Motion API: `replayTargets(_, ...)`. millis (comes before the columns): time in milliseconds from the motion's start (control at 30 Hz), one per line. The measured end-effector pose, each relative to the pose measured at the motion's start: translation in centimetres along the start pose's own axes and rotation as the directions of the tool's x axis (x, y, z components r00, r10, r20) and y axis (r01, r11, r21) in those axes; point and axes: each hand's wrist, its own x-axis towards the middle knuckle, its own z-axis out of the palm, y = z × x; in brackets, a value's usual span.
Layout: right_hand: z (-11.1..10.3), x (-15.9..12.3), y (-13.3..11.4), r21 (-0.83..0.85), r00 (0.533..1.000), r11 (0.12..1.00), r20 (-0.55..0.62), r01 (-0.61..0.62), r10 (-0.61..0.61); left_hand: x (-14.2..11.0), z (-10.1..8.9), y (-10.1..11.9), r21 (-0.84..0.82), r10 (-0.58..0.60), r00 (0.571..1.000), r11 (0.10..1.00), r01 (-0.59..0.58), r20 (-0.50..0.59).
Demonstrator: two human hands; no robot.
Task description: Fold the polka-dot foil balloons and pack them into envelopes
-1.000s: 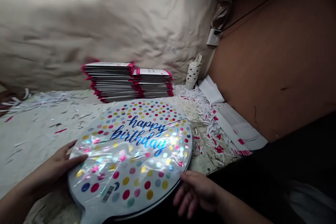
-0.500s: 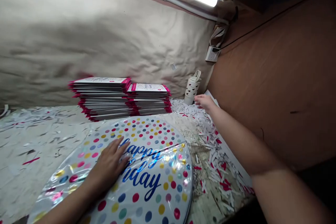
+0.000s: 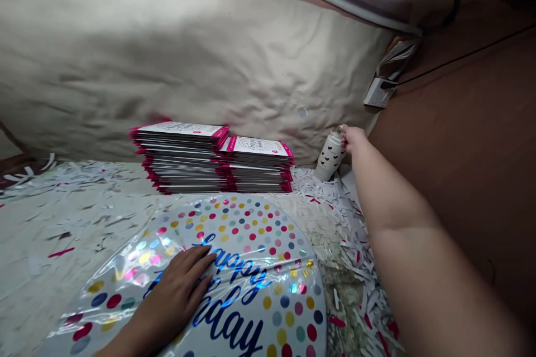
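Observation:
A flat round foil balloon [image 3: 259, 256] with coloured dots and blue "happy birthday" lettering lies in clear wrap at the near edge of the table. My left hand [image 3: 176, 290] rests flat on it, fingers stretched out. My right arm reaches to the far right corner, where my right hand [image 3: 353, 138] is closed on the top handle of a small white bottle [image 3: 329, 159] with heart cut-outs, standing upright against the wall.
Two stacks of pink-edged card packs [image 3: 209, 159] stand at the back of the table [image 3: 54, 223]. White and pink paper strips [image 3: 355, 245] litter the right side and back left. A brown wall [image 3: 469, 150] closes the right; a socket [image 3: 379, 93] sits in the corner.
My right hand left the balloon's edge, reached to the back right corner and closed on the bottle's handle. My left hand moved from the balloon's rim onto its face.

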Motion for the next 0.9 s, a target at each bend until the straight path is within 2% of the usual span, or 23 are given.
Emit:
replayTargets(100,-0.1,-1.3,-0.6,0.002,0.998,0.999,-0.061,0.033,-0.033,0.0,-0.1,0.2,-0.007,0.013,1.0,1.0,-0.013,-0.001)
replayTargets(200,-1.1,-4.2,-2.1,0.02,0.99,0.991,-0.062,0.131,-0.129,0.2,-0.5,0.6,0.001,0.016,0.999,1.0,-0.016,0.043)
replayTargets(300,-3.1,-8.7,-4.4,0.04,0.976,0.976,-0.015,0.216,-0.215,0.8,-1.6,1.0,0.003,-0.006,0.994,1.0,0.005,0.112)
replayTargets(400,-5.8,-14.1,-6.7,0.116,0.952,0.958,0.133,0.261,-0.275,2.2,-3.5,2.1,-0.023,-0.055,0.967,0.998,0.062,0.25)
replayTargets(500,-8.3,-19.8,-8.0,0.186,0.922,0.954,0.267,0.237,-0.281,3.7,-5.8,5.9,-0.138,-0.099,0.941,0.979,0.15,0.323)
replayTargets(567,-9.6,-23.7,-8.0,0.186,0.921,0.964,0.308,0.188,-0.239,4.1,-6.9,9.9,-0.326,-0.05,0.961,0.935,0.141,0.273)
replayTargets(633,-10.6,-27.7,-7.5,0.184,0.914,0.976,0.363,0.119,-0.181,3.9,-7.4,14.4,-0.574,0.082,0.959,0.814,0.092,0.271)
replayTargets(733,-11.9,-33.2,-6.2,0.157,0.889,0.988,0.453,-0.003,-0.07,2.8,-7.3,19.9,-0.864,0.312,0.919,0.501,0.056,0.24)
replayTargets(833,-13.2,-37.3,-5.1,0.125,0.843,0.99,0.537,-0.067,-0.011,1.3,-7.0,22.9,-0.988,0.488,0.863,0.139,0.069,0.129)
replayTargets(900,-14.1,-38.9,-4.6,0.111,0.816,0.993,0.577,-0.051,-0.022,0.1,-6.9,23.9,-0.995,0.516,0.853,-0.021,0.102,0.076)
